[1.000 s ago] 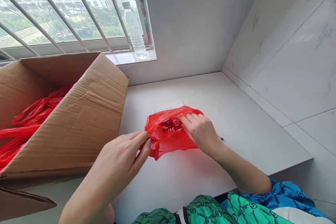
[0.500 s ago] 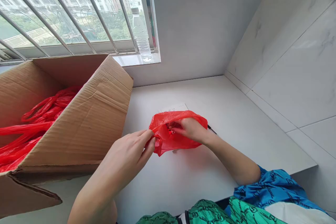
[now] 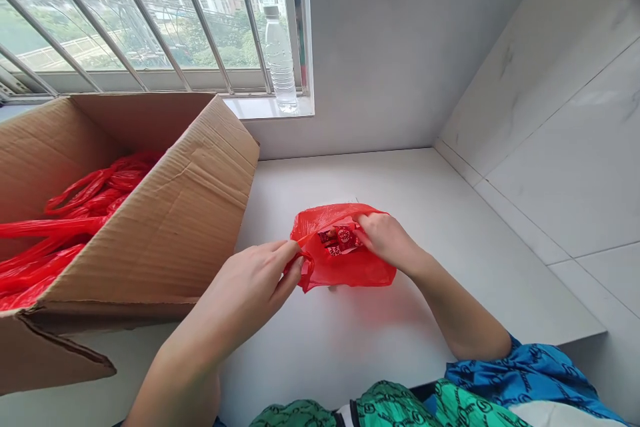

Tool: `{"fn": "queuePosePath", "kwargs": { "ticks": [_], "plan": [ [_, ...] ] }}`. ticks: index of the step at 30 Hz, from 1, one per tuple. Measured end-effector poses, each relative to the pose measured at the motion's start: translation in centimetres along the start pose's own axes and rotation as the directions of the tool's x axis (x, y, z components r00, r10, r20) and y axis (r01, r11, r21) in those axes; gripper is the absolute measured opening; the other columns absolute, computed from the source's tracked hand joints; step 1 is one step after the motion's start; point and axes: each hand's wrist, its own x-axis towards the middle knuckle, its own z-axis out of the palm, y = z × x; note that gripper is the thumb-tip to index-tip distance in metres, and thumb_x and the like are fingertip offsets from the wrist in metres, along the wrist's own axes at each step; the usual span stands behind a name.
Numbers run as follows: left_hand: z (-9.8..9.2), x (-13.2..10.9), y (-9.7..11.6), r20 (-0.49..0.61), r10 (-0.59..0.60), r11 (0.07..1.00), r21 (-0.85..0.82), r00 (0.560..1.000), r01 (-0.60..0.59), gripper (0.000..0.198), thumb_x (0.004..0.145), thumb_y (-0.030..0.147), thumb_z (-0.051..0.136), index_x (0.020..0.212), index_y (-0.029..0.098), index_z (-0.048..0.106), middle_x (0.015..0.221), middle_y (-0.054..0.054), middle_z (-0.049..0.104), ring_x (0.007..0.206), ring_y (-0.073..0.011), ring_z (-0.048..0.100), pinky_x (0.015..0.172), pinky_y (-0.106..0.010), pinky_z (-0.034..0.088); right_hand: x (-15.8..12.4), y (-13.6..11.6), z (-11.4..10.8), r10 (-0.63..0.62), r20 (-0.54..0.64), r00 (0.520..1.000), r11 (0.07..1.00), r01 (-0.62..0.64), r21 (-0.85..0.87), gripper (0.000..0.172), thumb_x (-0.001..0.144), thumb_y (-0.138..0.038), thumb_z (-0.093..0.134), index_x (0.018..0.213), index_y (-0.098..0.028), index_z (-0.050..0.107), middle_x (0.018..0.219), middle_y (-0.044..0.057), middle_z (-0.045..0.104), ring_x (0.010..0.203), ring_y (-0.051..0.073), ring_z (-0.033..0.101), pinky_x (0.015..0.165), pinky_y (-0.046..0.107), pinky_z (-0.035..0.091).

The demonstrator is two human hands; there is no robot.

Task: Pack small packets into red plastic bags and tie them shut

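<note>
My left hand (image 3: 273,273) is closed on the gathered left edge of a red plastic bag (image 3: 350,272) above the white countertop. Through the bag's open mouth, small red printed packets (image 3: 340,239) show inside; how many is unclear. My right hand (image 3: 386,237) is at the right side of the mouth, thumb and fingers bent against the bag beside the packets. Its fingertips are partly hidden. A small greyish thing (image 3: 333,288) peeks out under the bag's lower edge.
On the left stands an open cardboard box (image 3: 200,207) holding crumpled red plastic bags (image 3: 95,203). A clear water bottle (image 3: 281,63) stands on the sill of a barred window. White countertop (image 3: 475,247) reaches the tiled wall (image 3: 575,120) at right.
My right hand has drawn back to the right from deep inside the bag, uncovering the red packets. My left hand keeps its hold, and the view has shifted slightly.
</note>
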Motion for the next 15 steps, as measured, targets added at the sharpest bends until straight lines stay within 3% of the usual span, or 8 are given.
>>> {"fn": "queuePosePath", "kwargs": {
  "ticks": [3, 6, 9, 15],
  "plan": [
    [0.1, 0.0, 0.2, -0.013, 0.025, 1.000, -0.012, 1.000, -0.026, 0.032, 0.102, 0.036, 0.031, 0.084, 0.023, 0.054, 0.079, 0.001, 0.061, 0.068, -0.0160, 0.056, 0.063, -0.029, 0.034, 0.2, 0.0, 0.9, 0.018, 0.027, 0.999, 1.000, -0.017, -0.024, 0.018, 0.096, -0.018, 0.049, 0.079, -0.019, 0.057, 0.067, 0.001, 0.062, 0.061, 0.015, 0.058, 0.053, 0.025, 0.032],
    [0.3, 0.0, 0.2, -0.029, 0.033, 0.999, -0.019, 0.999, -0.034, 0.030, 0.102, 0.036, 0.032, 0.084, 0.023, 0.052, 0.079, 0.002, 0.060, 0.067, -0.0155, 0.055, 0.062, -0.029, 0.033, 0.4, -0.1, 2.3, -0.007, 0.049, 0.999, 0.997, 0.003, 0.078, 0.002, 0.091, -0.020, 0.056, 0.091, -0.020, 0.058, 0.084, 0.002, 0.065, 0.072, 0.015, 0.061, 0.054, 0.023, 0.034],
    [0.4, 0.0, 0.1, -0.026, 0.038, 0.999, -0.020, 0.999, -0.039, 0.030, 0.102, 0.036, 0.032, 0.083, 0.023, 0.051, 0.078, 0.003, 0.059, 0.066, -0.0151, 0.054, 0.061, -0.029, 0.031, 0.7, 0.0, 3.1, -0.020, 0.054, 0.998, 0.985, 0.010, 0.171, 0.010, 0.086, -0.021, 0.061, 0.096, -0.021, 0.058, 0.096, 0.003, 0.064, 0.080, 0.016, 0.061, 0.058, 0.023, 0.038],
    [0.2, 0.2, 0.1, -0.040, 0.026, 0.999, -0.030, 0.999, -0.028, 0.030, 0.102, 0.036, 0.032, 0.084, 0.023, 0.051, 0.077, 0.003, 0.058, 0.066, -0.0153, 0.054, 0.061, -0.029, 0.031, -0.3, 0.1, 0.1, 0.079, 0.147, 0.986, 0.974, -0.108, 0.201, 0.008, 0.082, -0.018, 0.059, 0.076, -0.022, 0.056, 0.074, 0.000, 0.061, 0.064, 0.015, 0.055, 0.051, 0.025, 0.030]
  ]
}}
